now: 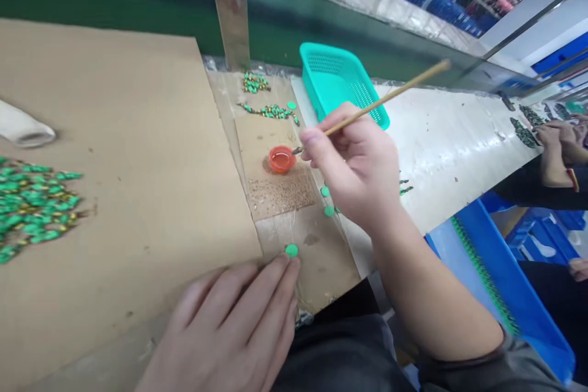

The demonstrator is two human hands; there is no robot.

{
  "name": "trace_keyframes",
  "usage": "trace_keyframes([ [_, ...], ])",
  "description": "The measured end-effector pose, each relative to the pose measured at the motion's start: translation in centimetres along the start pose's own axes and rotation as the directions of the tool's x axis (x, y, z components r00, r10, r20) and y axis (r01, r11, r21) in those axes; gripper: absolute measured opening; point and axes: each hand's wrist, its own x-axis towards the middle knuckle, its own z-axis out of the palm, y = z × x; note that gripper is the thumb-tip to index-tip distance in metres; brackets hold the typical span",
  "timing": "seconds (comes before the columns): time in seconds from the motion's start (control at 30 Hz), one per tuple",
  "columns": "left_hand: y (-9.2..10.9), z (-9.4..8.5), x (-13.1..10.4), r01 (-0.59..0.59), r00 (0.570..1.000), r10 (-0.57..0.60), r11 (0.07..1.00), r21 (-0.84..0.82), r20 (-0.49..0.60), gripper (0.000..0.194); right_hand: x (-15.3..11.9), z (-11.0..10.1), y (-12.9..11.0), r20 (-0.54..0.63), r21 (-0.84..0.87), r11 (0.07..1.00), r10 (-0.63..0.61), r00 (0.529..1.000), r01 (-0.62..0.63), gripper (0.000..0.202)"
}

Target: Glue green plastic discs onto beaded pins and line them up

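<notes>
My right hand [361, 165] is closed around a thin wooden-handled brush [390, 95]. Its dark tip meets the edge of a small red cup [282, 160], which has liquid in it. My left hand [234, 324] lies palm down on the cardboard, fingers stretched out. Its fingertips touch a green disc [291, 250] at the front of the work board [307, 269]. More green discs [327, 201] lie just left of my right wrist. Strung green and gold pieces [275, 111] rest behind the cup, with a small pile [255, 82] farther back.
A teal basket [335, 76] stands behind my right hand. On the left, a heap of green and gold pieces [34, 205] lies on the cardboard [138, 135], near a pale tube [22, 125]. A metal post [232, 12] rises at the back. Co-workers' hands [560, 135] and a blue tray [500, 282] are at right.
</notes>
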Motion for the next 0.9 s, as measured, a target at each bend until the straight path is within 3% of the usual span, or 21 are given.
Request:
trace_keyframes([
  [0.13,-0.1,0.5,0.3,-0.003,0.998,0.002,1.0,-0.012,-0.07,0.033,1.2,1.3,1.7,0.06,-0.022,0.999,-0.037,0.998,0.038,0.048],
  [0.3,-0.1,0.8,0.2,-0.003,0.997,0.002,1.0,-0.012,-0.076,0.034,1.1,1.8,2.2,0.082,-0.04,0.998,-0.048,0.995,0.051,0.053],
  [0.9,-0.2,0.6,0.3,-0.018,0.996,0.016,1.0,-0.023,-0.083,0.031,0.9,1.9,2.6,0.064,-0.028,0.994,-0.101,0.993,0.103,0.044],
])
